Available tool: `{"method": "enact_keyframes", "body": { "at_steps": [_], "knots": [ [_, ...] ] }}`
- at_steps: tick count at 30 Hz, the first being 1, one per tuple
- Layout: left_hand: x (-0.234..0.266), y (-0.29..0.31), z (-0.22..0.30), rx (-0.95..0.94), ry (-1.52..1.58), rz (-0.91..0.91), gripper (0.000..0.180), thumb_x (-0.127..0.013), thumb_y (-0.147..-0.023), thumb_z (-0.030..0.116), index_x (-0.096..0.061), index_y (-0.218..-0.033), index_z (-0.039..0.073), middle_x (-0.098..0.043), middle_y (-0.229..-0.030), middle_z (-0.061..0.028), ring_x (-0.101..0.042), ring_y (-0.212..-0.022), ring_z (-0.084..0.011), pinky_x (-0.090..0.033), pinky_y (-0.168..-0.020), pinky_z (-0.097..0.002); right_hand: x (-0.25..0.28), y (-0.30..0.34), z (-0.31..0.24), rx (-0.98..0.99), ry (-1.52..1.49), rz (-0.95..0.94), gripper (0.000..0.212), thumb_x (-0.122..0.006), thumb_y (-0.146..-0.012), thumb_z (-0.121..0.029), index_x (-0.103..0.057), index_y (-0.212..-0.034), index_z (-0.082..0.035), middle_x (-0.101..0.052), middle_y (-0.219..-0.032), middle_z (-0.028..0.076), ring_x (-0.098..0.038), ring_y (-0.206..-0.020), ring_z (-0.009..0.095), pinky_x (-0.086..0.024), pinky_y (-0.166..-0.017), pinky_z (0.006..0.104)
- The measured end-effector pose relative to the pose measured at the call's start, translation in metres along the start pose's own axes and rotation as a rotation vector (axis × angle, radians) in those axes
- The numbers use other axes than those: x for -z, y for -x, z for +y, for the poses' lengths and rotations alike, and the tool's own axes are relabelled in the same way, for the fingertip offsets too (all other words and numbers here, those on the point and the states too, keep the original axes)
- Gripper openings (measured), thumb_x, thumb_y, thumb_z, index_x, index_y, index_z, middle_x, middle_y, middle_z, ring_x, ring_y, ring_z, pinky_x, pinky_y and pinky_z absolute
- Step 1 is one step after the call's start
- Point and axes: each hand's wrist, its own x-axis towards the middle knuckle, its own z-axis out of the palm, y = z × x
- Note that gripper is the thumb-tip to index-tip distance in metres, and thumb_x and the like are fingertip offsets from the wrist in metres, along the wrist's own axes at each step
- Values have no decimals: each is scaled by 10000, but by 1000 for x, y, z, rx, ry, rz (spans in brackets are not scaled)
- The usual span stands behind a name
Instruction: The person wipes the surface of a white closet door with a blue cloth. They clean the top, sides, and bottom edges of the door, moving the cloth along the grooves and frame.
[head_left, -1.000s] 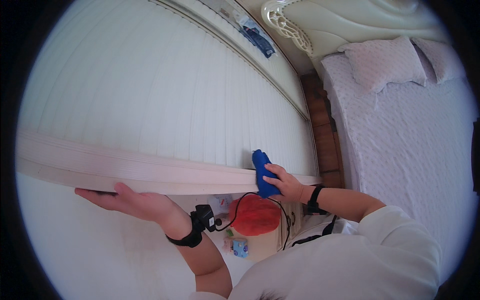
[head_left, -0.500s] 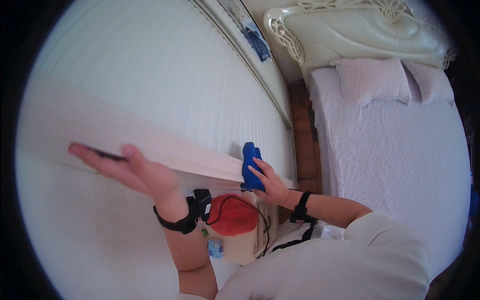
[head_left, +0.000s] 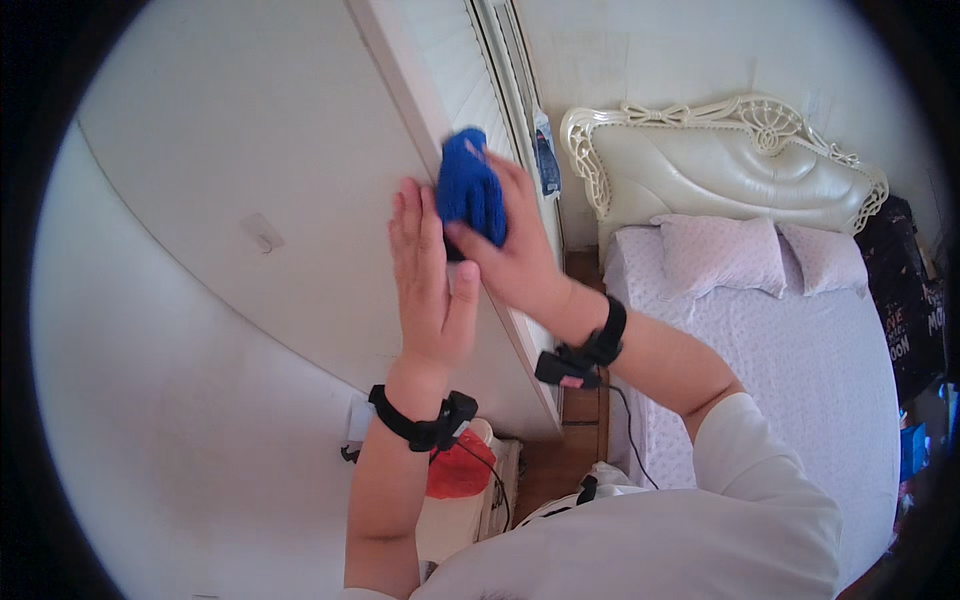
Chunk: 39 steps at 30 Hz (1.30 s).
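Observation:
My right hand [head_left: 522,245] is wrapped round a bunched blue cloth [head_left: 468,188] and presses it to the front edge [head_left: 398,85] of a tall pale cabinet. Close beside it, my left hand [head_left: 432,285] lies flat with its fingers stretched out along the cabinet's side panel [head_left: 250,120], holding nothing. The thumbs of both hands are near each other just below the cloth. Black straps with small boxes and cables circle both wrists.
A clear hook [head_left: 264,232] is fixed on the side panel. Beneath my left forearm sit a red item [head_left: 462,466] and a pale bedside cabinet. To the right stands a bed [head_left: 760,370] with pillows [head_left: 718,255] and a carved cream headboard [head_left: 720,165]. Dark bags [head_left: 895,300] lie beyond it.
The view has turned toward the cabinet's side. My right hand has moved up the cabinet edge with the cloth, and my left hand has come from the far left to beside it.

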Motion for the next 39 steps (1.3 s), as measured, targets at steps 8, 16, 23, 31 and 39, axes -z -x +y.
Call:
{"method": "enact_keyframes", "body": {
  "at_steps": [8, 16, 23, 31, 39],
  "knots": [
    [-4, 6, 13, 49, -165, -155, 726, -573, -843, 156, -203, -1443, -14, -169, -1500, -241, -160, -1391, -406, -171, -1123, -443, 0, -113, -14, 37, -3, 4, 613, -714, -744, -227, -472, -1269, -24, -458, -1189, 209, -490, -1111, 358, -403, -965, 383],
    [-2, 7, 9, 70, -189, -193, 793, -612, -785, 121, -197, -1449, -3, -127, -1509, -246, -139, -1391, -424, -165, -1123, -454, 11, -138, -31, 85, -33, -65, 480, -664, -812, -220, -500, -1200, 12, -474, -1176, 179, -521, -1051, 287, -436, -910, 373],
    [-3, 25, -1, 28, -190, -147, 848, -584, -838, 393, -184, -1430, -64, -77, -1499, -294, -66, -1396, -449, -74, -1109, -534, 13, -20, 26, 214, -41, -130, 696, -692, -651, -101, -480, -1312, -52, -361, -1318, 242, -376, -1234, 396, -304, -1049, 441],
    [-29, 61, -4, 310, 37, -32, 1103, -609, -774, 520, 56, -1439, -58, 40, -1491, -311, -21, -1408, -397, 3, -1109, -516, 18, -36, 44, 480, -166, -300, 645, -634, -708, -366, -547, -1271, -63, -361, -1337, 266, -385, -1148, 397, -335, -975, 481],
    [-47, 26, 24, 248, 78, 393, 1106, -764, -712, 382, -15, -1408, -40, -184, -1420, -213, -307, -1287, -288, -267, -1057, -439, 16, -75, 74, 852, -163, -323, 496, -553, -675, -368, -699, -1090, -139, -460, -1268, 172, -509, -924, 258, -371, -736, 378]
  ]
}}
